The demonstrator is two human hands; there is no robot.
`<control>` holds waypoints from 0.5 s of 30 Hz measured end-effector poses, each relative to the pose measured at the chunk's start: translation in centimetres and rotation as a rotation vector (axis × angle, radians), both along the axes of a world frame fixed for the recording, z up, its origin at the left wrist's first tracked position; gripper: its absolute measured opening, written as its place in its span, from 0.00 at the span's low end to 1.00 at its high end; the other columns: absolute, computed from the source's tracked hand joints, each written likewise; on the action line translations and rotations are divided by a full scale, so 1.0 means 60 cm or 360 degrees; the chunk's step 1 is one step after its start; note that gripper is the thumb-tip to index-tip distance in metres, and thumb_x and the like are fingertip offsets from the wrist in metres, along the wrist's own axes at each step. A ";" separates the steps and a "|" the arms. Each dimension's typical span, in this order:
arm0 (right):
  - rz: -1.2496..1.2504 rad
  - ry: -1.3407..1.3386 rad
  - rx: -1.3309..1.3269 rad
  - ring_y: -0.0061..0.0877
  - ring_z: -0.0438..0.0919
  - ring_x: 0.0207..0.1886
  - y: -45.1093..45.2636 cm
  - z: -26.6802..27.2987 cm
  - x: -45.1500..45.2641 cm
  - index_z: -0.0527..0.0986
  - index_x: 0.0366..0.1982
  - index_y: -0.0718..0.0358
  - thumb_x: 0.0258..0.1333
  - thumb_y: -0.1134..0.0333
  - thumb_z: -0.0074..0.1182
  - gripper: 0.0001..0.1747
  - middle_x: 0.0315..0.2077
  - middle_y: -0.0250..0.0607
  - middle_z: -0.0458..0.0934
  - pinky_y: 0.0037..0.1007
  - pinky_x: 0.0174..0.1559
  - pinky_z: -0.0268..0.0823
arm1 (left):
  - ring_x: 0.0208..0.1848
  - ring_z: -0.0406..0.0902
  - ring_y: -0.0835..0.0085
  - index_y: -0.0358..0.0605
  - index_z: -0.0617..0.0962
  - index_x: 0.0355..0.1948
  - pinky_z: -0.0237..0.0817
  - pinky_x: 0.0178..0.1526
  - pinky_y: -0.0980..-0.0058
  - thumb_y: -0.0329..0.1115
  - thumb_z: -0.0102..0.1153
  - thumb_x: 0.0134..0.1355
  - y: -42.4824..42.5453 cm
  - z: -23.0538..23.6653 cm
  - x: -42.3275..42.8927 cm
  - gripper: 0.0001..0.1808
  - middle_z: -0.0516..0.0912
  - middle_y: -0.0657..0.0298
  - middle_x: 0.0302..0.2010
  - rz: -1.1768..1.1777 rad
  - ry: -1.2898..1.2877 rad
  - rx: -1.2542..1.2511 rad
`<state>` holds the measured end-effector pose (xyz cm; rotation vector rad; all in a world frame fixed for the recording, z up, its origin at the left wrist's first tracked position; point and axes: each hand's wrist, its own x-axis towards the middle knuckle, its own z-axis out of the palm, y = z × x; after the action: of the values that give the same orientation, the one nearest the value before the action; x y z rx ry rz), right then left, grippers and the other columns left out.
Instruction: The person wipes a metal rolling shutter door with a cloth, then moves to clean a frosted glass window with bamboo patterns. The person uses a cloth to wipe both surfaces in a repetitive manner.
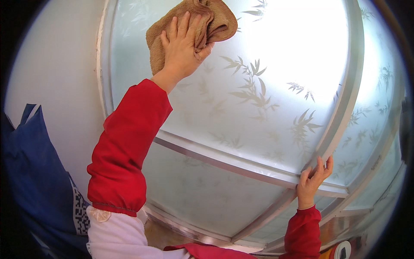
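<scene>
My left hand (182, 48) presses a folded brown cloth (223, 21) flat against the upper part of a frosted glass pane (200, 106). Its fingers are spread over the cloth, and the thumb lies along the cloth's lower edge. The pane carries a printed bamboo-leaf pattern (252, 84). Lower on the right, my right hand (313, 181) grips the metal upright (339, 129) where it meets the crossbar (226, 163). Red sleeve covers (126, 149) reach to both wrists.
A blue fabric bag (32, 168) with a patterned panel hangs at the left, beside a pale wall (61, 71). More leaf-patterned glass (359, 129) continues past the upright. A white, round-topped object (342, 250) stands at the bottom right. Strong light comes through the upper right glass.
</scene>
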<state>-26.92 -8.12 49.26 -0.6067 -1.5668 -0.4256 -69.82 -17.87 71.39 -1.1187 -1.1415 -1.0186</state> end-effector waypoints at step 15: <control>0.0009 0.0014 -0.0059 0.51 0.56 0.67 -0.006 -0.001 0.007 0.66 0.57 0.65 0.50 0.84 0.44 0.29 0.65 0.58 0.46 0.44 0.65 0.54 | 0.74 0.49 0.56 0.62 0.70 0.64 0.38 0.67 0.34 0.40 0.67 0.46 0.030 -0.181 0.217 0.40 0.58 0.68 0.72 -0.0536 0.1236 -0.1106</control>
<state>-26.52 -8.46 49.21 -0.6318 -1.5705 -0.3898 -56.79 -16.10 60.51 -2.0803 -0.6661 -0.3151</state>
